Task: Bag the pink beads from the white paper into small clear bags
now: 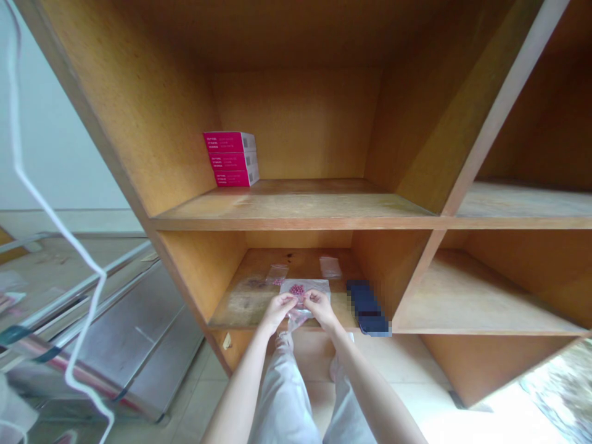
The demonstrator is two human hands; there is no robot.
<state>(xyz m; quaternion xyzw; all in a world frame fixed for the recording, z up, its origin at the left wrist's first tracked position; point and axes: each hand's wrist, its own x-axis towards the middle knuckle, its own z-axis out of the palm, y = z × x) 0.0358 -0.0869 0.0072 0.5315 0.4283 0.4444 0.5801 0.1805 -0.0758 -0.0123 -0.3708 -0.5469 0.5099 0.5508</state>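
My left hand (277,308) and my right hand (320,307) are both pinched on a small clear plastic bag (303,291) that holds pink beads. The bag lies on the lower wooden shelf (240,302), near its front edge. Two more small clear bags lie farther back on the same shelf: one with a few pink bits (277,274) to the left and one (330,267) to the right. A dark blue flat object (367,307), blurred out, lies just right of my right hand.
A stack of three pink boxes (231,159) stands at the back left of the upper shelf (296,209). Open shelf compartments (485,296) lie to the right. Metal panels (115,345) lean low on the left, and a white cord (55,222) hangs there.
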